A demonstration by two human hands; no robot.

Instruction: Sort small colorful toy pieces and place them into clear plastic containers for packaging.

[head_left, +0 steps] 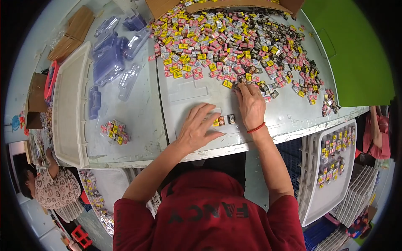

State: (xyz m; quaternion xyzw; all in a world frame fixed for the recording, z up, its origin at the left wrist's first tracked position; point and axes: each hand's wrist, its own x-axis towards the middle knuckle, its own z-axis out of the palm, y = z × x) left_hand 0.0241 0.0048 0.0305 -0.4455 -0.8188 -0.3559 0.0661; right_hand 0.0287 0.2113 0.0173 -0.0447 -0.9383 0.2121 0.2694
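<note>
My left hand (197, 127) rests low over the table with its fingers spread, beside a few small printed boxes. Among them are a yellow one (216, 122) and a dark one (231, 119), standing in a short row. A clear plastic blister shell seems to lie under them, partly hidden by the hand. My right hand (252, 106), with a red bead bracelet (256, 128) on its wrist, reaches to the near edge of a large pile of small pink, yellow and black boxes (217, 44). Its fingertips are pinched together there; what they hold cannot be made out.
Empty clear blister shells (109, 58) lie at the back left, another shell (188, 91) nearer. A filled pack (115, 131) sits on the left table. White trays (71, 104) stand at the left and, with packs, at the lower right (331, 167). Other people work at both sides.
</note>
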